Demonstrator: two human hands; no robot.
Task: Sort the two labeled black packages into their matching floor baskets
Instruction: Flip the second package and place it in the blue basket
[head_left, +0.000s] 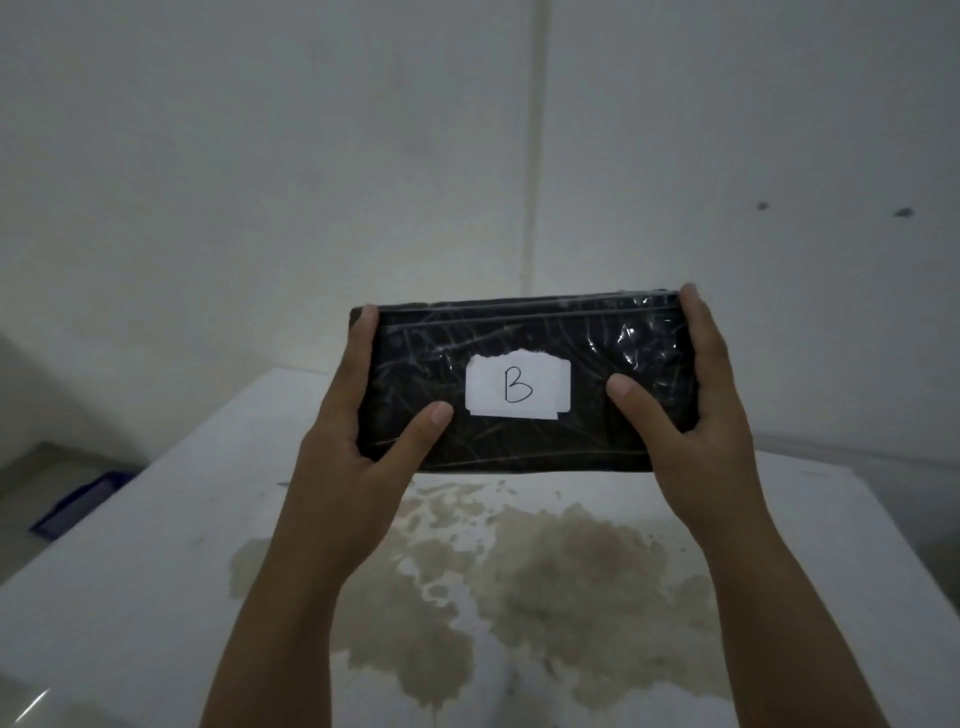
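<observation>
Above the white surface (156, 597), nearest to me, both forearms rise into view. The surface directly below them carries a large brownish stain (519, 571); it lies under the work area and does not obstruct anything.

My left hand (358, 441) clamps the left end of the black package (524, 332), thumb pressed on the front face, fingers wrapped behind. My right hand (691, 415) clamps the right end in the same manner. The package is held upright in the air, clear of the surface, long axis horizontal, front face toward me. A white label (517, 385) at the centre of that face reads "B".

Handling judgement: the package is wrapped in glossy, wrinkled film, so the skin is likely slippery. The bottom edge bows slightly, suggesting a soft or semi-flexible fill. Weight appears modest, though this cannot be confirmed. Recommended hold: both short ends, thumbs kept off the label so it stays readable. A one-hand grip at mid-length would probably let the ends sag.

Farther out, at floor level to the left of the surface, part of a blue basket (83, 501) is visible; any label on it cannot be read. No second basket or second package is in view. Beyond stands a plain wall (260, 156). The near left corner of the surface stands between the package and the basket.
</observation>
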